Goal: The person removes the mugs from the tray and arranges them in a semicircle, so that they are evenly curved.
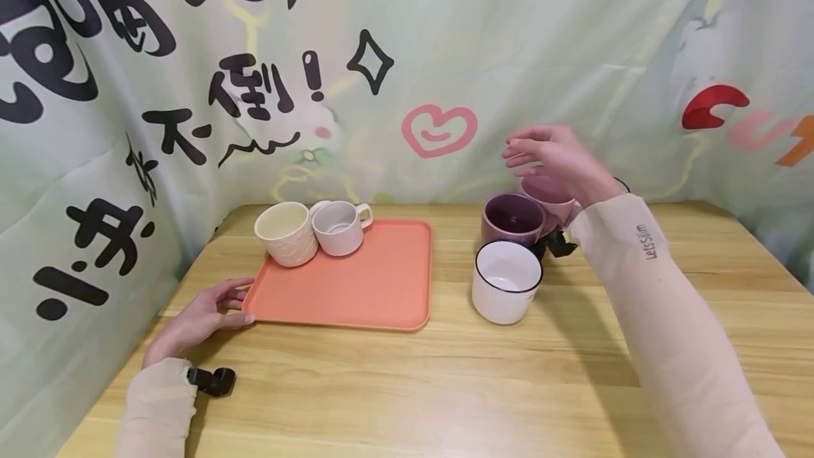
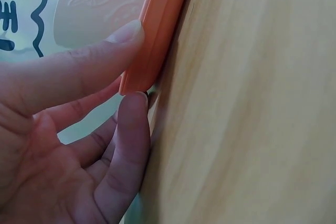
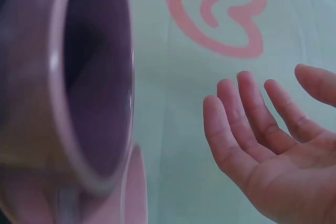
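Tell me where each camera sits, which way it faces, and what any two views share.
Head: worn on the head, facing forward and down over the tray, white mug and table; left hand, right hand and forearms show.
Left wrist: on that wrist, facing the tray's edge and table; left hand shows.
Right wrist: on that wrist, facing the purple mug and backdrop; right hand shows.
Shared: the pink heart appears in head and right wrist views.

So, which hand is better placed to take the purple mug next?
Right, probably: the right hand is empty and close to the purple mug, while the left hand holds the near-left corner of the orange tray, farther away.
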Tool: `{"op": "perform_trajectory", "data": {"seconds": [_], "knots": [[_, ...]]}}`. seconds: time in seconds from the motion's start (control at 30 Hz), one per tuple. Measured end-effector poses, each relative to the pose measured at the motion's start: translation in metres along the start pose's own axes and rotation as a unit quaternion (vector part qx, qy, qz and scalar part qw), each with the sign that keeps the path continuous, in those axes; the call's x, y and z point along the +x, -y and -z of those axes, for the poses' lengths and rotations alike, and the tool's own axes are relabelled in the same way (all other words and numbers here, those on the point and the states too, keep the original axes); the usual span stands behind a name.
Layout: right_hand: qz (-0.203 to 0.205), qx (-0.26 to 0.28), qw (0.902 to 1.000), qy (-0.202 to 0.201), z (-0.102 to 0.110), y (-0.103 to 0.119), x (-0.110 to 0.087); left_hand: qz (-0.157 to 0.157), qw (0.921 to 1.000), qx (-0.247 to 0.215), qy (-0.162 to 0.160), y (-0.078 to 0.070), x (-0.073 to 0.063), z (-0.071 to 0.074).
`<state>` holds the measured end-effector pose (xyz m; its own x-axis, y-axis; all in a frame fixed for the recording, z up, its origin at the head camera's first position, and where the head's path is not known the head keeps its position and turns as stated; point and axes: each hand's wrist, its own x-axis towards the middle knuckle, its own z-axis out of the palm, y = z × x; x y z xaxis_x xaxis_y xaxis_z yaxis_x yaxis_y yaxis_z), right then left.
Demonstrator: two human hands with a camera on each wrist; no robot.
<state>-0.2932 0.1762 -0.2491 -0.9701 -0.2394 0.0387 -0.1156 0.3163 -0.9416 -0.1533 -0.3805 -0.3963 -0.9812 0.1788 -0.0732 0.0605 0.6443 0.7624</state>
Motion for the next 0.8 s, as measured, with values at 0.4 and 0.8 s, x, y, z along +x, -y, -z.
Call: {"op": "perform_trajectory", "data": {"seconds": [0.4, 0.8], "knots": [[-0.008, 0.019, 0.9997, 0.015, -0.029, 0.012, 0.010, 0.003, 1.0000, 0.008, 0.001, -0.001, 0.000, -0.002], [-0.026, 0.043, 0.9980, 0.038, -0.060, 0.019, 0.022, 0.006, 1.0000, -0.001, 0.007, 0.000, 0.001, 0.000]]}}
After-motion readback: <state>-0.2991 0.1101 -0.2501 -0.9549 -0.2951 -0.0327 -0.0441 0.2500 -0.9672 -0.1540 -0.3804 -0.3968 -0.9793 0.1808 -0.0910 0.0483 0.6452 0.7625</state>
